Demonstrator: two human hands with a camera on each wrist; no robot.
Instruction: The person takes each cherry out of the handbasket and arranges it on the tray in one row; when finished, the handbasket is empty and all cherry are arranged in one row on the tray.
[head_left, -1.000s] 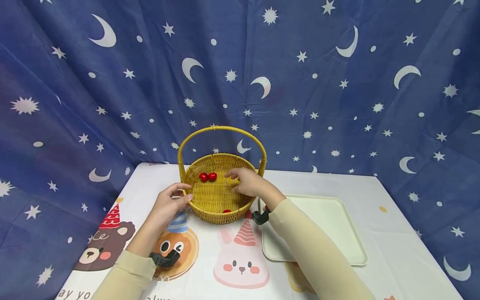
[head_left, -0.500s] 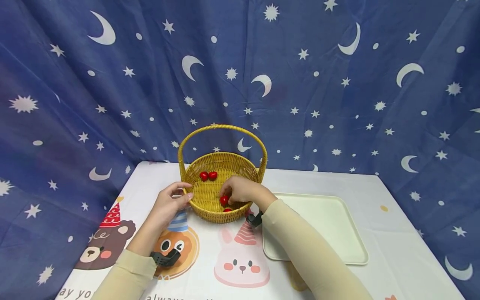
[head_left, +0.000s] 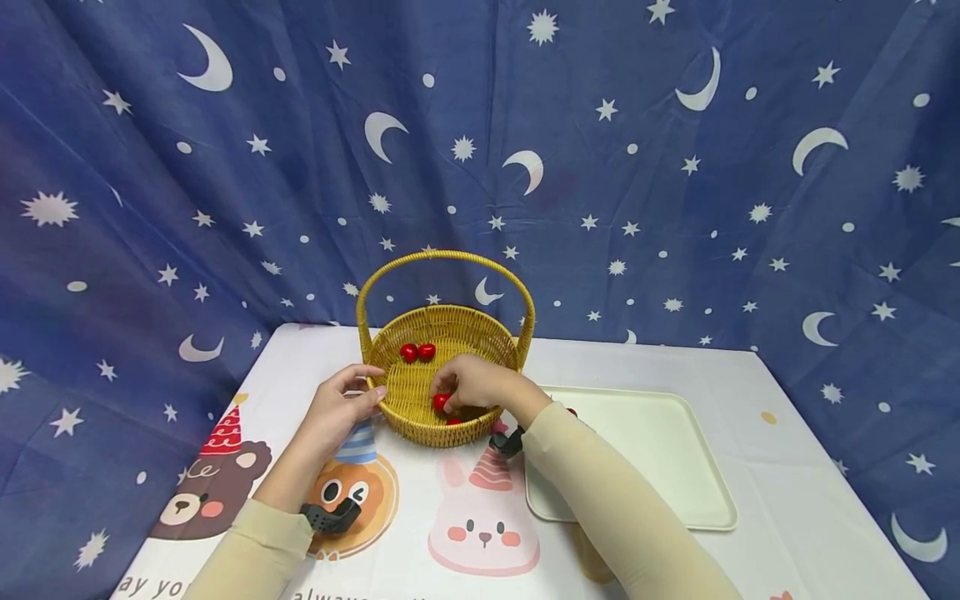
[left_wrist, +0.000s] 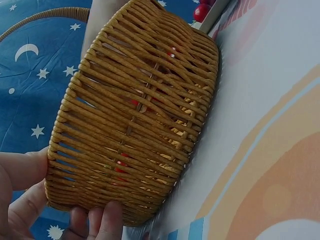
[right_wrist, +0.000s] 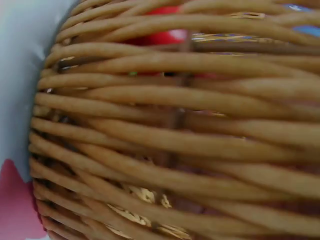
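Note:
A yellow wicker basket (head_left: 408, 392) with a tall hoop handle stands at the middle back of the table. My left hand (head_left: 345, 405) grips its left rim between thumb and fingers; the left wrist view shows the fingers against the woven side (left_wrist: 125, 110). Inside, towards the front right, my right hand (head_left: 480, 385) pinches a red cherry (head_left: 441, 402) with its fingertips. Another cherry (head_left: 454, 422) peeks out by the front wall just below. Two more cherries (head_left: 417, 352) lie side by side at the back left. In the right wrist view the wicker wall hides the hand.
A cream rectangular tray (head_left: 645, 450) lies right of the basket, partly covered by my right forearm. Red cherries (left_wrist: 201, 11) show at its near-basket end in the left wrist view. A starry blue curtain (head_left: 600, 208) hangs behind the table.
My right hand has come down from over the basket's right side, fingers apart, to the front right, where it now pinches a cherry. The left hand has stayed on the rim.

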